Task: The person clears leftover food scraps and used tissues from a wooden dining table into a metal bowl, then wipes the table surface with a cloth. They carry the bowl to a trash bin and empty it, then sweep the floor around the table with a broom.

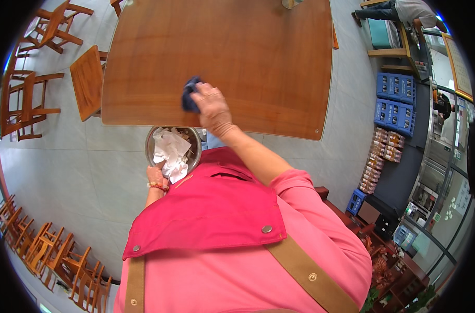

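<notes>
My right hand (214, 108) is on a dark blue cloth (190, 95), over the near part of a brown wooden table (222, 51) with a clear cover on top. My left hand (157, 176) holds a round metal bowl (148, 146) by its near side, just below the table's front edge. Crumpled white tissues (175, 144) and other scraps lie in the bowl. Some fingers of the left hand are hidden under the bowl and tissues.
A wooden chair (86, 84) stands against the table's left side. More chairs (28, 98) are farther left. At the table's far edge is a glass container (290, 3). Blue crates (394, 117) and bottle packs (372, 168) line the right. A person (413, 11) is at the upper right.
</notes>
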